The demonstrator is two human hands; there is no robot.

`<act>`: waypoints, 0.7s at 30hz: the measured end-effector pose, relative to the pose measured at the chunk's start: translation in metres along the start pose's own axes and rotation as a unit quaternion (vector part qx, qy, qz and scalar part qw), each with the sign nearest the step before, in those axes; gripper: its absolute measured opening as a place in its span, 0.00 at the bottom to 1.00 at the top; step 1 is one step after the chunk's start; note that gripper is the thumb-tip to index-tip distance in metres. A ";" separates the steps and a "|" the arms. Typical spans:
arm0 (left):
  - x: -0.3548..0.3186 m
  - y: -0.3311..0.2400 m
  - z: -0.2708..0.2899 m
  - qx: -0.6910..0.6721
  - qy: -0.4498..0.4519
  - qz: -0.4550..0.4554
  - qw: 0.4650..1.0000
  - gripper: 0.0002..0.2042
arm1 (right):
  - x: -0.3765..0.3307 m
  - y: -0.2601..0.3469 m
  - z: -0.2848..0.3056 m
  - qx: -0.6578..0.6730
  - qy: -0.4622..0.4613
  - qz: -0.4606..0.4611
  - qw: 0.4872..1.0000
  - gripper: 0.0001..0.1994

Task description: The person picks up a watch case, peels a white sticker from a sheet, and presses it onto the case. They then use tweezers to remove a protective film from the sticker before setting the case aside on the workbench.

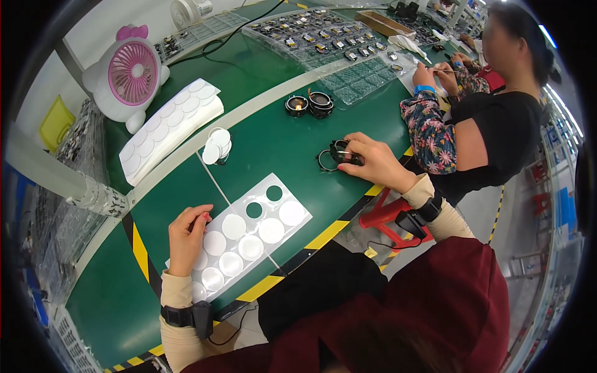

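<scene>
My right hand (378, 163) grips a small black round part (339, 151) between thumb and fingers, just above the green table. A thin ring (326, 160) shows at the left side of this part; whether it is attached, I cannot tell. My left hand (187, 239) is closed in a pinch over the left end of a sheet of round white stickers (252, 227). Whatever sits between its fingertips is too small to make out. Two round holes show at the sheet's upper right end, where green comes through.
Two black round parts (309, 105) stand farther back. Loose white discs (216, 147) lie left of them, near a stack of sticker sheets (168, 127) and a pink-and-white fan (132, 74). Clear trays (360, 81) hold small parts at the back. A co-worker (497, 93) sits at right.
</scene>
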State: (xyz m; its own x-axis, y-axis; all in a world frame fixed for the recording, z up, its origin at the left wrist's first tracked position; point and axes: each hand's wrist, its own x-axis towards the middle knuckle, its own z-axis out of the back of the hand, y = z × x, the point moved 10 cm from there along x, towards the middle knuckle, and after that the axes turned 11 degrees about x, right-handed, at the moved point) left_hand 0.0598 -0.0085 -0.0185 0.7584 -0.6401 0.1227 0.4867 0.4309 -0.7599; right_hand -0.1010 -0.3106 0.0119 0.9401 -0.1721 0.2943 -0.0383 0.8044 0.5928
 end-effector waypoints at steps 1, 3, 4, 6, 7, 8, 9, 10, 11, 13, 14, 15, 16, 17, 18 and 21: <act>-0.001 0.001 -0.001 -0.004 0.002 0.004 1.000 0.08 | 0.001 0.002 0.002 0.009 -0.006 -0.001 1.000 0.13; -0.003 0.001 -0.002 -0.007 0.004 0.007 1.000 0.08 | 0.005 0.007 -0.002 0.004 0.001 0.018 1.000 0.13; -0.002 0.001 -0.002 -0.008 0.001 0.007 1.000 0.08 | 0.007 0.010 -0.005 -0.001 0.010 0.035 0.999 0.13; -0.002 0.000 0.000 -0.009 -0.008 0.007 1.000 0.08 | 0.009 0.013 -0.009 -0.008 0.018 0.055 0.998 0.13; -0.002 -0.001 0.000 -0.009 -0.010 0.005 1.000 0.08 | 0.007 0.011 -0.015 -0.013 0.026 0.053 0.998 0.13; -0.001 -0.002 -0.001 -0.004 -0.004 -0.003 1.000 0.08 | 0.006 0.011 -0.019 -0.018 0.034 0.051 0.998 0.13; -0.001 -0.004 -0.002 0.001 0.001 -0.012 1.000 0.08 | 0.005 0.010 -0.023 -0.024 0.042 0.048 0.998 0.13; 0.000 -0.006 -0.003 0.006 0.007 -0.020 1.000 0.08 | 0.006 0.012 -0.022 -0.026 0.040 0.050 0.998 0.13; -0.001 -0.007 -0.003 0.007 0.004 -0.021 1.000 0.08 | 0.007 0.013 -0.024 -0.023 0.043 0.040 0.998 0.13; -0.003 -0.018 -0.007 -0.014 0.012 -0.052 0.998 0.08 | 0.011 0.015 -0.026 -0.019 0.050 0.022 0.998 0.12; -0.004 -0.022 -0.007 -0.023 0.015 -0.068 0.997 0.08 | 0.016 0.022 -0.027 -0.019 0.049 0.026 0.998 0.12; -0.005 -0.021 -0.007 -0.022 0.011 -0.066 0.998 0.08 | 0.023 0.033 -0.031 0.003 0.043 0.035 0.998 0.12; -0.005 -0.019 -0.004 -0.056 0.002 -0.060 0.997 0.08 | 0.031 0.046 -0.036 0.027 0.038 0.044 0.998 0.12; -0.006 -0.017 -0.001 -0.089 -0.009 -0.054 0.995 0.08 | 0.040 0.060 -0.041 0.051 0.033 0.054 0.997 0.13; -0.006 -0.013 0.003 -0.122 -0.019 -0.048 0.991 0.08 | 0.048 0.074 -0.050 0.056 0.036 0.057 0.996 0.13; -0.006 0.007 0.047 -0.160 -0.179 -0.009 0.971 0.10 | 0.071 0.129 -0.085 0.137 0.047 0.120 0.982 0.14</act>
State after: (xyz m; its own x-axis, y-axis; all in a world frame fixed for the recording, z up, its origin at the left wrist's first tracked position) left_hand 0.0795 0.0284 0.0054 0.8811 -0.3583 0.3086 0.3854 0.1659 -0.9077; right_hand -0.0109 -0.1704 0.0460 0.9193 0.0678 0.3877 -0.3408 0.6299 0.6979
